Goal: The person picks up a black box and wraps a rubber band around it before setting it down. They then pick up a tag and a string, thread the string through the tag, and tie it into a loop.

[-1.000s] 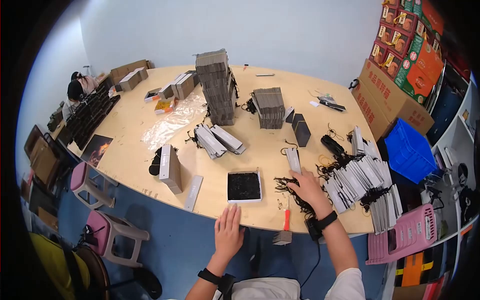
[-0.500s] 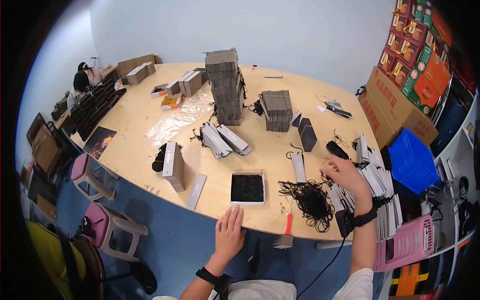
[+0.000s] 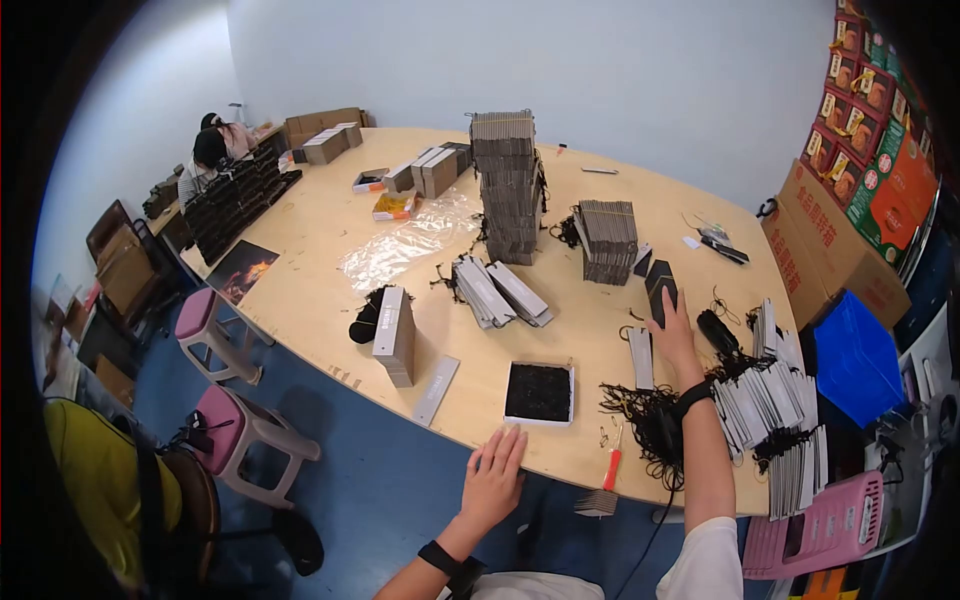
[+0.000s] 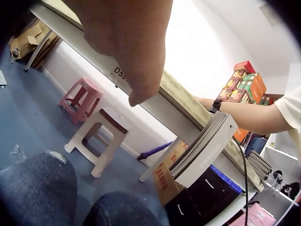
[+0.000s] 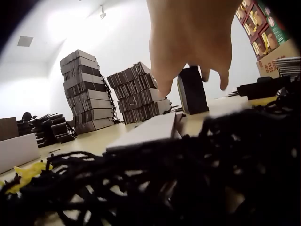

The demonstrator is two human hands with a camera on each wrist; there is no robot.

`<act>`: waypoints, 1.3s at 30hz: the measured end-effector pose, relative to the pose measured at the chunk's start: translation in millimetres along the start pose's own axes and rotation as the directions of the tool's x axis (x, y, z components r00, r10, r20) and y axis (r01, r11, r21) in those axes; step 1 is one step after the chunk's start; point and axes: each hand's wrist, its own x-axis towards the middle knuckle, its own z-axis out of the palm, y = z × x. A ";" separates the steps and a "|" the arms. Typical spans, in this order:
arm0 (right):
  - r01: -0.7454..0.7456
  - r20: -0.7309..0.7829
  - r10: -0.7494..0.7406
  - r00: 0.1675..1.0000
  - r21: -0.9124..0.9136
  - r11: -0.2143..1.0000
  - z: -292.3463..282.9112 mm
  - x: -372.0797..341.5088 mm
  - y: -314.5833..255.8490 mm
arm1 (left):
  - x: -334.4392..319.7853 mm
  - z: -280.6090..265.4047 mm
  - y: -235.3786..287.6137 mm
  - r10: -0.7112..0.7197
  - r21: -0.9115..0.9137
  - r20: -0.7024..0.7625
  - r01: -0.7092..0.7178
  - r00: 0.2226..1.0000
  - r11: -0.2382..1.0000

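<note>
My left hand (image 3: pixel 492 485) lies with straight fingers at the edge of the bench (image 3: pixel 580 345), near one black-filled box (image 3: pixel 540 423). Farther on, my right hand (image 3: pixel 676 335) spreads loosely about one upright black block (image 3: pixel 659 280); contact I can't tell. It looks stiff, smooth, fairly light, best pinched across opposite sides. Beyond stand one tall grey stack (image 3: pixel 508 200), one shorter stack (image 3: pixel 607 240).

On the pale wooden bench (image 3: pixel 330 250) before you lie a tall stack of grey cards (image 3: pixel 505 190), a shorter stack (image 3: pixel 607 240), crumpled clear plastic (image 3: pixel 410 245), a white-rimmed tray of black material (image 3: pixel 540 392) and tangled black cords (image 3: pixel 655 430).
</note>
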 end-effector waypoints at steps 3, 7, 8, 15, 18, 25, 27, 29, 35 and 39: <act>0.011 -0.044 -0.009 0.999 0.062 0.998 6.0 1.3 6.0 | 0.2 2.4 0.0 0.009 -0.023 -0.013 -0.010 1.000 1.000; -0.017 -0.022 0.019 1.000 0.091 0.996 -1.9 -0.8 4.2 | 0.0 8.4 1.8 -0.006 -0.009 -0.026 0.006 1.000 1.000; -0.043 -0.051 0.050 0.997 0.132 0.990 -4.2 -0.4 1.4 | -0.3 8.5 1.5 -0.005 0.007 -0.033 0.005 0.999 1.000; -0.205 -0.211 0.247 0.946 0.200 0.958 -34.8 -10.3 -6.8 | -1.0 10.1 1.4 -0.001 0.019 -0.037 0.002 0.999 1.000; -0.194 -0.256 0.222 0.941 0.127 0.973 -62.3 -13.6 -18.9 | -1.6 10.0 1.6 0.010 0.015 -0.043 -0.009 0.999 1.000; -0.087 -0.238 0.167 0.957 0.313 0.946 -127.6 -34.4 -41.0 | -1.9 5.2 3.7 -0.015 -0.011 -0.066 0.014 0.998 1.000; -0.070 -0.182 0.154 0.971 0.401 0.914 -158.6 -45.1 -56.3 | -2.1 4.9 2.1 -0.015 -0.029 -0.057 0.013 0.998 0.999; -0.133 0.044 0.141 0.989 0.690 0.712 -195.8 -63.9 -90.8 | -3.8 9.0 -3.7 0.030 -0.050 -0.047 -0.033 0.998 0.998; -0.218 0.292 -0.117 0.949 0.879 0.424 -232.7 -123.6 -135.9 | -18.2 8.3 -29.2 0.249 -0.269 -0.235 -0.309 0.940 0.912; -0.381 0.523 -0.400 0.752 0.841 0.384 -223.0 -159.5 -161.0 | -25.0 -48.7 8.1 0.217 -0.750 -0.138 -0.245 0.966 0.615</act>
